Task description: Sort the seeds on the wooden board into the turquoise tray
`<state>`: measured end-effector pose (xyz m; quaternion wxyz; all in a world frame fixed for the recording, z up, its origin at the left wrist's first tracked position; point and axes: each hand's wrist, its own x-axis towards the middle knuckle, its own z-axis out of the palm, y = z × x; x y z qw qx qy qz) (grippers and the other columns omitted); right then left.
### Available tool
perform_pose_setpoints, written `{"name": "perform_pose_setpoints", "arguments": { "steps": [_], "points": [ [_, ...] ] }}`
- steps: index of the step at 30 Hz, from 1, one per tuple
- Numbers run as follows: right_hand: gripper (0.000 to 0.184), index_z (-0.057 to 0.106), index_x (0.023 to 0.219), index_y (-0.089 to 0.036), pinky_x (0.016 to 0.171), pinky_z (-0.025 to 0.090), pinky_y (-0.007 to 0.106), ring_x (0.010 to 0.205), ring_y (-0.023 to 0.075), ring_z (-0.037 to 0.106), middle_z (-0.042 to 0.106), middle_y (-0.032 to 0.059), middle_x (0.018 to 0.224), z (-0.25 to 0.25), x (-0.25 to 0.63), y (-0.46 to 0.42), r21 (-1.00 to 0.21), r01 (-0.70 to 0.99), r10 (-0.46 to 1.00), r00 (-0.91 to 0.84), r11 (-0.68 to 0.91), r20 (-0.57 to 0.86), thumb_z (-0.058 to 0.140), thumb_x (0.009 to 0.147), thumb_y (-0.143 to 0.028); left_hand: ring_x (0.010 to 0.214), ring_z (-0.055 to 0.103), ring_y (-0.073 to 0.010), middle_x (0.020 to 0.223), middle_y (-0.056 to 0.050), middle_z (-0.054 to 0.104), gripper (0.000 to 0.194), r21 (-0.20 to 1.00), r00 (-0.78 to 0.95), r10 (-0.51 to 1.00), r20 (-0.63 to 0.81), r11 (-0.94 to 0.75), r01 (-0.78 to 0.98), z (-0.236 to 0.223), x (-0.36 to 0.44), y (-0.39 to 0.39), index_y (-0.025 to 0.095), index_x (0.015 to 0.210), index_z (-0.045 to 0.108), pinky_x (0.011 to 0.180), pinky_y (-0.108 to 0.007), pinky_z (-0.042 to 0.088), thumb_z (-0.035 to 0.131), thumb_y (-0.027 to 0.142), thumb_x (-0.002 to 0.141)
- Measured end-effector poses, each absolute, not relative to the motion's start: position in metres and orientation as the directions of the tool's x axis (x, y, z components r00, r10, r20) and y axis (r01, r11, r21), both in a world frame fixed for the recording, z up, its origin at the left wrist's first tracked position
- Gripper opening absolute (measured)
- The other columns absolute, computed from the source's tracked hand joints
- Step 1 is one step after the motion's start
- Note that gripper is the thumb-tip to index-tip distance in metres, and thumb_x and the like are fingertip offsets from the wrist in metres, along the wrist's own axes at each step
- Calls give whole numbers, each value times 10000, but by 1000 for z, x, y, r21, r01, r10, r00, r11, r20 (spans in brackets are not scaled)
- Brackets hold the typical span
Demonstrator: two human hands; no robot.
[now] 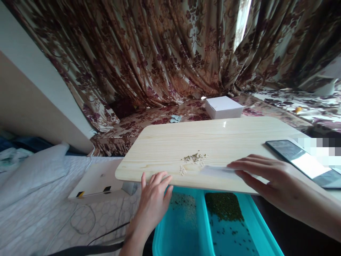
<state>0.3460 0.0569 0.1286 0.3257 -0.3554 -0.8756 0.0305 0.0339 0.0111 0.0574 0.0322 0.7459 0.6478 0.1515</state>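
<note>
Near the front edge of the pale wooden table (165,142), my left hand (156,193) rests with its fingers spread, holding nothing. My right hand (266,174) pinches a thin, whitish translucent sheet (217,171), blurred, whose far end lies close to the loose grains. A small pile of green and pale grains (195,158) is scattered on the tabletop, with a few pale grains (182,170) nearer my left hand. Below the edge sits a turquoise divided tray (204,220). Pale and dark grains (186,206) lie in its left compartment, and many green grains (225,206) in the right one.
A tablet-like device (301,161) lies on the table's right side. Behind the table are a white box (224,106), a light-blue cloth (176,118) and patterned curtains (160,53). At left, a white box (98,177) and a pillow (37,170) are on a bed.
</note>
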Motion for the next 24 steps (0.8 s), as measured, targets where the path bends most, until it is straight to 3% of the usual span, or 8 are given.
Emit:
{"name": "perform_pose_setpoints", "arguments": {
  "steps": [3, 7, 13, 20, 24],
  "points": [
    [314, 753, 1083, -240, 640, 585, 348, 763, 236, 748, 809, 79, 925, 119, 313, 68, -214, 635, 630, -552, 742, 546, 458, 979, -211, 1286, 606, -279, 1355, -87, 677, 310, 269, 111, 979, 169, -154, 951, 59, 33, 11, 279, 1226, 693, 1216, -720, 162, 494, 209, 1000],
    [307, 753, 1011, -203, 617, 540, 320, 754, 238, 743, 809, 106, 947, 115, 280, 80, -155, 691, 668, -577, 706, 470, 457, 942, -159, 1301, 592, -293, 1364, -108, 658, 304, 295, 90, 978, 187, -143, 945, 58, 30, 9, 254, 1243, 676, 1219, -719, 156, 498, 210, 1000],
    [283, 742, 943, -238, 501, 420, 270, 585, 177, 687, 776, 47, 773, 118, 269, 77, -98, 729, 700, -598, 678, 391, 484, 897, -133, 1276, 608, -269, 1340, -86, 671, 279, 316, 29, 980, 198, -92, 944, 58, 19, 5, 261, 1206, 675, 1225, -696, 153, 520, 181, 987],
    [305, 717, 877, -247, 433, 399, 297, 469, 169, 609, 723, 36, 667, 115, 268, 54, -102, 664, 631, -634, 740, 447, 429, 934, -163, 1274, 595, -258, 1326, -63, 674, 269, 322, 21, 982, 187, -82, 943, 58, 16, 4, 281, 1176, 680, 1218, -706, 143, 533, 172, 979],
    [308, 711, 908, -252, 417, 418, 304, 477, 178, 619, 744, 55, 708, 118, 269, 40, -138, 618, 605, -656, 774, 452, 415, 972, -191, 1278, 594, -253, 1338, -65, 673, 273, 309, 19, 983, 182, -76, 948, 58, 15, 4, 286, 1208, 670, 1219, -702, 153, 526, 196, 994]
  ]
}}
